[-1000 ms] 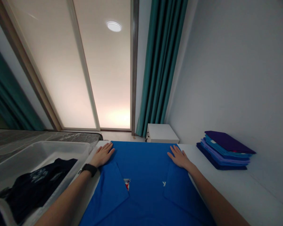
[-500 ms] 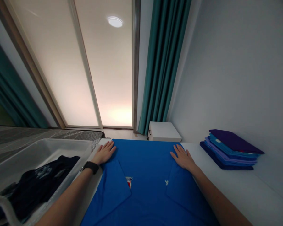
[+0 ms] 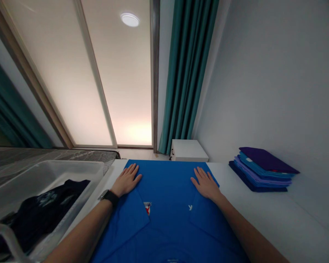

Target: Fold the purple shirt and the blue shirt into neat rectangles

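A blue T-shirt [image 3: 170, 204] lies spread on the white table with its sleeves turned inward and its collar at the bottom edge of the view. Small prints show near both sleeves. My left hand [image 3: 127, 179], a dark watch on its wrist, rests flat on the far left part of the shirt with fingers spread. On the far right part, my right hand [image 3: 206, 183] lies flat too, fingers apart. Neither hand grips the cloth.
To the left stands a clear plastic bin [image 3: 94, 168] with dark clothes [image 3: 48, 208] inside. A stack of folded garments [image 3: 263, 170] sits on the table [image 3: 268, 215] at right, by the wall. Beyond the table are a white cabinet [image 3: 189, 149] and a teal curtain [image 3: 190, 73].
Both hands have slid inward over the shirt, the left one to the right and the right one to the left. The view has shifted slightly, bringing the collar into sight.
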Demonstrator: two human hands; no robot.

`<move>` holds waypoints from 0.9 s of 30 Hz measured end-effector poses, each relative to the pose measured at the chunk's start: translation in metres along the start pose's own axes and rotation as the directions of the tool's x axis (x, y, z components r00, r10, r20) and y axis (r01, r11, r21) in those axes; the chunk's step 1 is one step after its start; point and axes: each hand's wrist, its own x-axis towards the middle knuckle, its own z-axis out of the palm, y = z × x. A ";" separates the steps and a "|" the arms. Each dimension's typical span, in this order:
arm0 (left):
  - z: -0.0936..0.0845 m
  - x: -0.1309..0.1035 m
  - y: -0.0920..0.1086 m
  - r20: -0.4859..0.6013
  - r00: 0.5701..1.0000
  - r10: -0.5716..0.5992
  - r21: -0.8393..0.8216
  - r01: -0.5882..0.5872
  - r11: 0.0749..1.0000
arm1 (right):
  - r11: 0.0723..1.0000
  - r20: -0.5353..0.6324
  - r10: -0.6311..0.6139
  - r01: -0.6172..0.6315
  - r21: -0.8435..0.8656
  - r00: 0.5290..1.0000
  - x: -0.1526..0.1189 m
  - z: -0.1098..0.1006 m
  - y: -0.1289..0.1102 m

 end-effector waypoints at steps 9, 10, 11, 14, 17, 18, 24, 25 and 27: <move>-0.004 -0.012 0.004 -0.004 1.000 -0.014 0.024 0.014 1.000 | 1.000 0.006 -0.003 0.003 -0.018 1.000 -0.009 -0.002 0.000; -0.005 -0.014 0.005 0.002 1.000 -0.017 0.025 0.017 1.000 | 1.000 0.006 -0.003 0.004 -0.017 1.000 -0.011 -0.002 0.000; -0.006 -0.016 0.006 0.008 1.000 -0.022 0.026 0.021 0.999 | 1.000 0.008 -0.003 0.003 -0.016 1.000 -0.012 -0.002 0.000; -0.007 -0.022 0.009 0.019 0.999 -0.037 0.024 0.036 0.999 | 1.000 0.014 0.001 0.000 -0.015 1.000 -0.018 -0.002 0.000; -0.006 -0.027 0.010 0.020 0.998 -0.051 0.022 0.050 0.998 | 1.000 0.014 -0.001 0.001 -0.002 1.000 -0.023 -0.001 0.000; -0.006 -0.029 0.011 0.020 0.998 -0.056 0.024 0.056 0.998 | 1.000 0.014 -0.003 0.003 0.004 1.000 -0.025 -0.001 0.000; -0.004 -0.036 0.012 0.020 0.998 -0.063 0.053 0.062 0.997 | 1.000 0.031 -0.002 0.002 0.020 1.000 -0.032 -0.004 -0.001; -0.004 -0.036 0.012 0.023 0.998 -0.063 0.057 0.062 0.996 | 1.000 0.035 -0.002 0.001 0.018 0.999 -0.033 -0.005 -0.001; -0.005 -0.037 0.013 0.036 0.997 -0.068 0.068 0.066 0.996 | 1.000 0.039 -0.002 0.001 0.009 0.999 -0.033 -0.006 -0.002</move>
